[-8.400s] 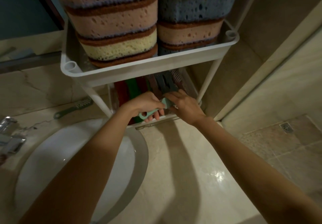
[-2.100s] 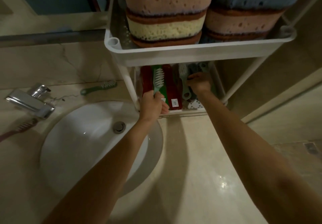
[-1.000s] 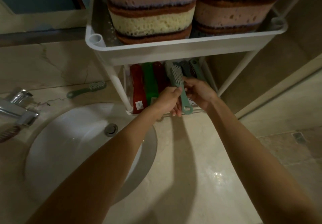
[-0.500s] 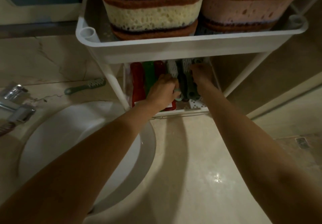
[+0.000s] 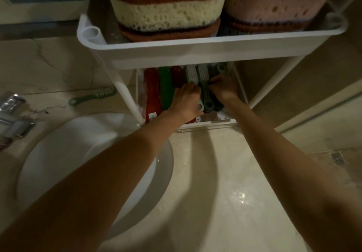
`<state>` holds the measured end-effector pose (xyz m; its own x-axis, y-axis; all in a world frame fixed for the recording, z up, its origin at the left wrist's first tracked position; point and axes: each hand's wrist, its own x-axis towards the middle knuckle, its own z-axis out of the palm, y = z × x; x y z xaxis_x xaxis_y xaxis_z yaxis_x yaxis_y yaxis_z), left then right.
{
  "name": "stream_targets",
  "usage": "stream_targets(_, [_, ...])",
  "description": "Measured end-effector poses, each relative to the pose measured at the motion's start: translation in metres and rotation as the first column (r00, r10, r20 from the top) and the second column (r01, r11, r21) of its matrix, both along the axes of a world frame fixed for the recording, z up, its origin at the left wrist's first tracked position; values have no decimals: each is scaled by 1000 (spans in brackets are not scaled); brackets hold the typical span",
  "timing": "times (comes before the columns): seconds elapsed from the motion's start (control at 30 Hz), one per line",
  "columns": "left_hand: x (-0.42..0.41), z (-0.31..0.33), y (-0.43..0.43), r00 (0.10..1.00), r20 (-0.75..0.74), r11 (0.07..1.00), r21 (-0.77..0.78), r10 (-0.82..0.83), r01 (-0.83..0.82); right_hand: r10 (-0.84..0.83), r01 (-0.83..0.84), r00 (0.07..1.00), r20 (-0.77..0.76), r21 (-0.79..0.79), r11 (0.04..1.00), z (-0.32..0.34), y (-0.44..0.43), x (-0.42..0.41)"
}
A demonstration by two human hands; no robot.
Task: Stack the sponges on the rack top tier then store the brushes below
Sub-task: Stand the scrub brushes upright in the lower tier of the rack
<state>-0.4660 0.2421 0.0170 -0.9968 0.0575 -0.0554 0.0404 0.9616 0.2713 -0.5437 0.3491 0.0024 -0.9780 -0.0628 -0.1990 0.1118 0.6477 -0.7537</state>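
Note:
Two stacks of sponges fill the top tier of the white rack (image 5: 195,53): a cream one (image 5: 166,14) on the left, a pink one (image 5: 274,6) on the right. In the lower tier lie red brushes (image 5: 151,87), a green brush (image 5: 165,87) and several grey-green brushes (image 5: 205,89) side by side. My left hand (image 5: 186,100) rests curled over a pale green brush handle (image 5: 200,105) in the lower tier. My right hand (image 5: 223,88) presses against the grey-green brushes from the right. Whether either hand truly grips is hidden by the fingers.
One grey-green brush (image 5: 94,96) lies on the marble counter left of the rack leg. A white basin (image 5: 64,149) sits at lower left with a chrome tap (image 5: 13,114) beside it. The floor drops away at the right, with a drain (image 5: 337,157).
A second ago both hands held a pale green brush in front of the rack. It now lies in the lower tier among the others, with both hands reaching in on it.

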Motion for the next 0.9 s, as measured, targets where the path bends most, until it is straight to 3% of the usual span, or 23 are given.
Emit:
stream_targets(0.53, [-2,-1,-4,996,65,983,166,65,-75,68,-68,998,-4,27,997,0,3,9])
stream_targets(0.9, [-2,-10,7,996,-63,998,10,57,-56,14,0,995,95,-148,989,1,7,7])
